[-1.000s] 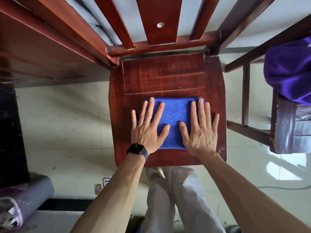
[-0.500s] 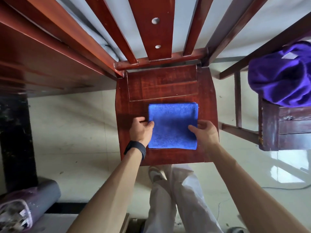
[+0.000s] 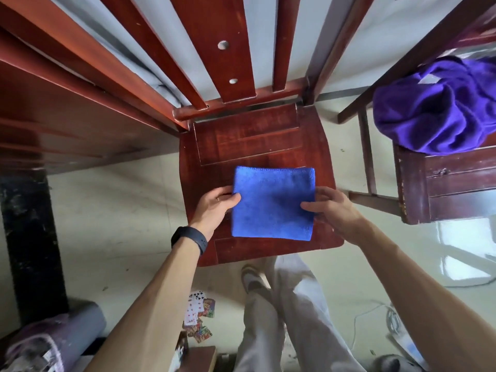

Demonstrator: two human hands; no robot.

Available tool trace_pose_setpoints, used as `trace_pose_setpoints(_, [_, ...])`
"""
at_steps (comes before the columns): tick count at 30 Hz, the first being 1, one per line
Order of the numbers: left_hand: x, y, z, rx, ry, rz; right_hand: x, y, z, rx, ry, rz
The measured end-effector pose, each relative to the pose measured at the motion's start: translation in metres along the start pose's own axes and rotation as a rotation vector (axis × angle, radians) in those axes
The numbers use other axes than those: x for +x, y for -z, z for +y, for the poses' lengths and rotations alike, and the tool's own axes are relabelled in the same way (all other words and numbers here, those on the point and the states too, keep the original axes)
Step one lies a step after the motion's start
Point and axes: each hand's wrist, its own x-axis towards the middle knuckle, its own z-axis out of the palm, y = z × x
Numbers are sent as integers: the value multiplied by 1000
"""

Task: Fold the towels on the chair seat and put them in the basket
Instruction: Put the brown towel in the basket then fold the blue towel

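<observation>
Step in hand, as I read it: folding is done and this is the pick-up for the basket.

The blue towel (image 3: 272, 204) sits folded square between the two hands, on the near half of the chair seat (image 3: 249, 138). The left hand (image 3: 214, 205) pinches its left edge, thumb on top and fingers tucked under. The right hand (image 3: 332, 208) pinches the right edge the same way. Whether the towel is already clear of the wood is hard to tell; the near edge may be just off it.

To do it well:
- Keep both pinches across all layers so the fold doesn't open.
- Lift level, with both hands rising together and no sag in the middle.
- The basket is not in view, so find it before swinging the towel away.
- A purple towel (image 3: 434, 108) lies crumpled on a second chair (image 3: 456, 178), well off beyond the right hand. It is likely next.

Versus earlier:
- 1 s ago both palms lay flat on the towel, fingers spread, pressing it down.
- 0.5 s ago the hands had slid out to the side edges, curled.
- Now both thumbs are over the top in a full grip.
- The towel is in the same spot on the seat and its shape is unchanged.
</observation>
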Motion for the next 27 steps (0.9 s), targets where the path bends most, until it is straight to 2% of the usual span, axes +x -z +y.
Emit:
trace_pose_setpoints(4, [-33,3,22,-74,-2,-131,-46,13,-13,131,40,-123])
trace_pose_setpoints(9, [-94,-12,71,-126,-36,-212,-126,25,-31,260,156,-49])
trace_pose_setpoints(14, [-182,-37,132,-79,-31,-383,-243,44,-53,286,311,91])
trace_pose_setpoints(18, [-265,-68,182,53,-72,-601,-355,69,-61,303,440,186])
trace_pose_setpoints(27, [-443,-218,280,326,-458,-863,-568,151,-39,479,736,554])
